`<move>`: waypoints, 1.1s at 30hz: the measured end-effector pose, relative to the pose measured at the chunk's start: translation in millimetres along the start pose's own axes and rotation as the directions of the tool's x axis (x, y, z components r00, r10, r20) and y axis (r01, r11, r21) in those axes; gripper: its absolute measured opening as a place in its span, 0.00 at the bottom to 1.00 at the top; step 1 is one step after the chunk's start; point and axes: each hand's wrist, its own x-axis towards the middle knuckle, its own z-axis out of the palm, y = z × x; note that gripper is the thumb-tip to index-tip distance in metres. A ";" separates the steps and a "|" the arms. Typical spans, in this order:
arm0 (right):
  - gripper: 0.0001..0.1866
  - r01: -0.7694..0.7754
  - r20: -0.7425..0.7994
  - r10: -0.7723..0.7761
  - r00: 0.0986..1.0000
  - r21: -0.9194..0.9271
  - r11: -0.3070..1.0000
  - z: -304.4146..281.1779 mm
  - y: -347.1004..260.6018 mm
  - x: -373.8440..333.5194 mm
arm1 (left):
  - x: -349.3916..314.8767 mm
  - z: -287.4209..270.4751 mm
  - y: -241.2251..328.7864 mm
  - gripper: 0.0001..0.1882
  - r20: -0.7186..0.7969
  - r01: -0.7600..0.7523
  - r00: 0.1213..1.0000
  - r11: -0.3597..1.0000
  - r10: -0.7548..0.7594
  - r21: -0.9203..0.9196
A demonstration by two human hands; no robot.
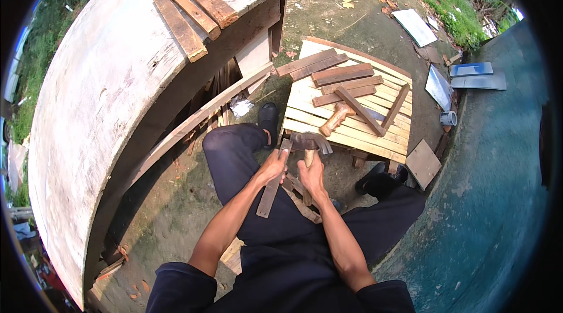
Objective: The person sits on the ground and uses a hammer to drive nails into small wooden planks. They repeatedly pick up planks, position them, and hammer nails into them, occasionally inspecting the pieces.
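Note:
A short, dark wooden strip (270, 197) lies slanted over my left thigh, and my left hand (274, 166) is closed around its upper part. My right hand (311, 173) is wrapped around the wooden handle of a claw hammer (309, 142). The hammer's metal head is up, beside the strip's top end and close to the near edge of a slatted wooden table (296, 115). Below my hands, another piece of wood (302, 210) shows between my legs, partly covered. On the table, a handsaw (336, 119) with a wooden handle rests partly under a wooden strip (360, 111).
Several short wooden strips (343, 74) lie on the table's far half. To the left, a large pale board (111, 61) with a curved-looking edge carries three wooden pieces (199, 7). A blue-green wall (498, 172) stands at right, near panels (415, 27) and a white can (448, 118).

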 end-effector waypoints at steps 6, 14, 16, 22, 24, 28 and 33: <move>0.20 -0.137 -0.002 0.139 0.990 0.141 0.981 7.6 5.1 8.6 | 0.7 0.5 -9.0 0.28 -0.068 0.046 0.997 0.998 -0.048 -0.030; 0.23 0.126 0.385 -0.048 0.922 -0.179 0.976 -0.8 -18.8 1.2 | 1.7 5.4 -11.6 0.31 0.145 -0.034 0.989 0.989 0.013 0.143; 0.23 0.125 0.253 -0.101 0.962 -0.079 0.989 -11.0 -25.5 -14.1 | -12.6 8.8 -5.9 0.27 0.069 0.033 0.997 0.998 -0.036 0.048; 0.12 -0.066 0.043 0.051 0.998 0.488 0.870 -86.7 -51.2 -34.6 | -47.6 -0.3 22.6 0.22 0.324 0.034 0.943 0.945 0.078 -0.325; 0.07 -0.016 -0.030 0.036 0.999 0.500 0.866 -115.8 -58.9 -38.5 | -47.5 -0.2 35.3 0.22 0.519 0.164 0.834 0.812 0.189 -0.559; 0.05 0.070 -0.150 0.002 0.989 0.476 0.877 -150.3 -55.7 -63.0 | -57.9 21.0 54.5 0.26 0.567 0.167 0.728 0.703 0.385 -0.692; 0.05 0.044 -0.195 0.073 0.978 0.534 0.844 -152.2 -22.8 -95.7 | -89.9 49.0 80.7 0.33 0.598 0.099 0.692 0.767 0.405 -0.634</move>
